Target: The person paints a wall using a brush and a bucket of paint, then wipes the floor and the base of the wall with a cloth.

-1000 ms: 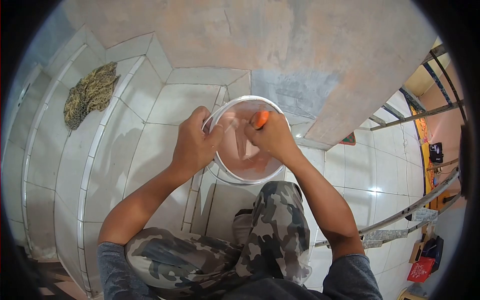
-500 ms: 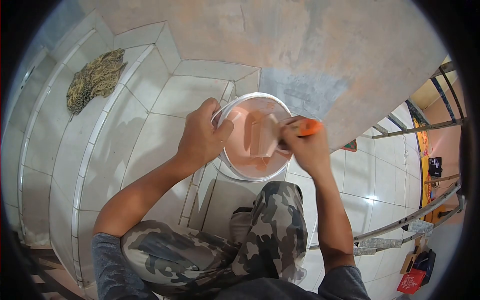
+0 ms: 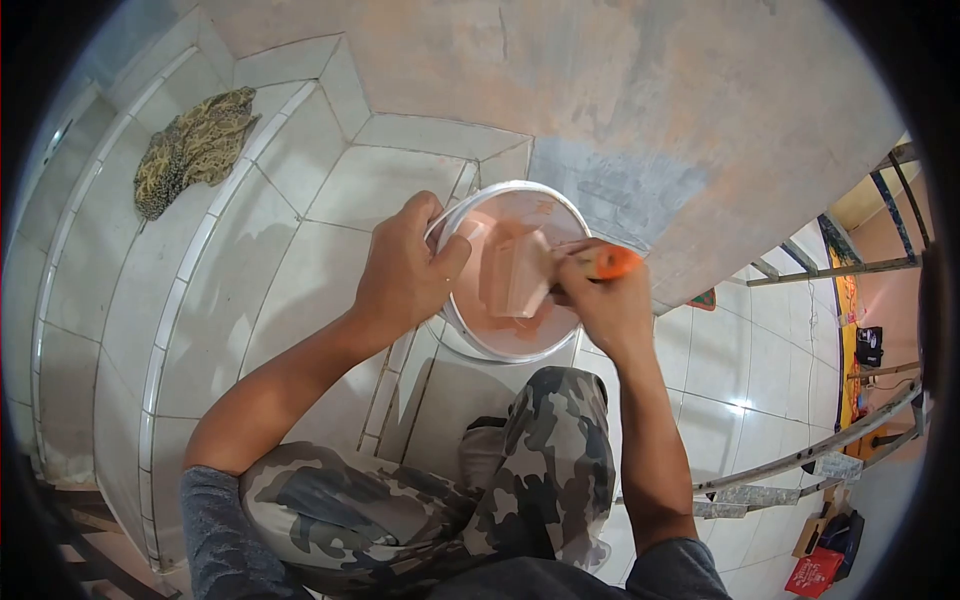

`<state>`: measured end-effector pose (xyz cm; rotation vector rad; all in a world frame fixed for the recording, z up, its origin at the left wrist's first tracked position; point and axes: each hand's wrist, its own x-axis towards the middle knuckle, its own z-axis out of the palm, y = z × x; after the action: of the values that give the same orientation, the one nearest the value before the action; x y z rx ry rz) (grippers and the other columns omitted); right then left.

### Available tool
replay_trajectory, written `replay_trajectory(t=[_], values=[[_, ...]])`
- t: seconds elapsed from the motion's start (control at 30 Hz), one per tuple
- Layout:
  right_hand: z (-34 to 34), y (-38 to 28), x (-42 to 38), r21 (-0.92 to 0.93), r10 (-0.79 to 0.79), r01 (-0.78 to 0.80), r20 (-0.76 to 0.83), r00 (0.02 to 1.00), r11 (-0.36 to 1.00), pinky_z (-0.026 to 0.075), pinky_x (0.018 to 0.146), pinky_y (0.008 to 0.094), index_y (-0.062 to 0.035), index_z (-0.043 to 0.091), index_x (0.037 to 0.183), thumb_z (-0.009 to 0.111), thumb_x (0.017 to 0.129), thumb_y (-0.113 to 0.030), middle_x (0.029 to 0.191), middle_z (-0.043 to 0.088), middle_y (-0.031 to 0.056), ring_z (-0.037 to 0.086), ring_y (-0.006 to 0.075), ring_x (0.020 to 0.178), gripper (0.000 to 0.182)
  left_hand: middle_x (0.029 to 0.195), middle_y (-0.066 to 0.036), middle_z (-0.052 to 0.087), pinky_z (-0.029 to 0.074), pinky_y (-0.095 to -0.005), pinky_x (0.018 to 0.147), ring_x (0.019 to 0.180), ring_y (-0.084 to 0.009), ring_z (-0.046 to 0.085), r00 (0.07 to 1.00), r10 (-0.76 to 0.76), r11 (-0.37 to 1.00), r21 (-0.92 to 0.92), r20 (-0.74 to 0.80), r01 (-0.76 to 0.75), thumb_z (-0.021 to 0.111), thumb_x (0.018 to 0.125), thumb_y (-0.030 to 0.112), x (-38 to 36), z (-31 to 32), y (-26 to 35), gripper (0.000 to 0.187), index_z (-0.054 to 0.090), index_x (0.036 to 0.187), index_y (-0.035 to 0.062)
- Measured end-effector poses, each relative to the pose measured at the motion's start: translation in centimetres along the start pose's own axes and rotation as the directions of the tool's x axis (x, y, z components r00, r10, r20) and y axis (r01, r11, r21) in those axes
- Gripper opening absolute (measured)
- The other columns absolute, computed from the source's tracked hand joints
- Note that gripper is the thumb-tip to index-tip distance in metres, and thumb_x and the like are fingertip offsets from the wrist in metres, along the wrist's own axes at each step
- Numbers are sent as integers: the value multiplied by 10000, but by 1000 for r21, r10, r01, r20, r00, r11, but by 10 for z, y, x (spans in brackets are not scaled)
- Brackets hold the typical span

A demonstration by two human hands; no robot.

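A white bucket (image 3: 522, 354) with peach-coloured paint (image 3: 476, 275) inside stands on the tiled step in front of me. My left hand (image 3: 408, 262) grips its left rim, thumb over the inside and fingers around the outside. In my right hand (image 3: 608, 305), closed around the handle, is a wide paintbrush (image 3: 522, 278). The brush's orange handle end points up at me, while its broad, paint-covered head is down inside the bucket. The paint hides the bucket's bottom, and my right fingers partly hide the handle.
Tiled steps rise to the left, with a patterned cloth (image 3: 195, 150) lying on one. A wall (image 3: 620, 190) with grey and peach patches borders the far side. On the right are a metal railing (image 3: 830, 270) and a lower tiled floor with a red bag (image 3: 815, 571).
My right hand has shifted slightly left, and the brush head has moved left within the bucket. My left hand keeps its hold on the rim. The view has shifted a little.
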<state>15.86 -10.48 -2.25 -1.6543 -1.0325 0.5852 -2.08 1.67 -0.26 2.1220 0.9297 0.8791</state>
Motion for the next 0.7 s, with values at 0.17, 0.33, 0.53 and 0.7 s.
replay_trajectory(t=[0.17, 0.33, 0.53, 0.7], values=[[-15, -2, -24, 239, 18, 18, -150, 989, 971, 529, 609, 235, 88, 661, 937, 650, 858, -63, 740, 685, 101, 663, 118, 648, 171, 666, -41, 398, 367, -295, 532, 609, -110, 370, 999, -48, 999, -7, 2, 48, 590, 820, 117, 3, -2, -1, 209, 421, 774, 4], [-16, 18, -41, 275, 1, 47, -171, 985, 960, 546, 642, 243, 91, 652, 972, 638, 887, -49, 767, 685, 107, 677, 133, 691, 165, 671, -30, 400, 365, -290, 529, 611, -103, 370, 1000, -15, 1000, 0, -5, 15, 583, 823, 112, 4, 0, -8, 203, 418, 771, 5], [-12, 42, -58, 587, 201, -24, -239, 950, 809, 615, 700, 316, 65, 587, 1060, 611, 931, -105, 933, 651, 149, 688, 188, 794, 215, 652, -105, 494, 411, -342, 535, 577, -159, 446, 996, -93, 996, 19, 19, 92, 673, 818, 228, 4, -1, -10, 336, 446, 787, -17], [-8, 63, -65, 885, 291, 25, -180, 940, 465, 615, 780, 365, 30, 546, 1123, 595, 939, -129, 948, 651, 161, 700, 228, 782, 248, 670, -3, 409, 355, -272, 516, 603, -81, 364, 994, -102, 994, -28, 24, 103, 559, 827, 101, 4, 1, -15, 166, 432, 755, 24]])
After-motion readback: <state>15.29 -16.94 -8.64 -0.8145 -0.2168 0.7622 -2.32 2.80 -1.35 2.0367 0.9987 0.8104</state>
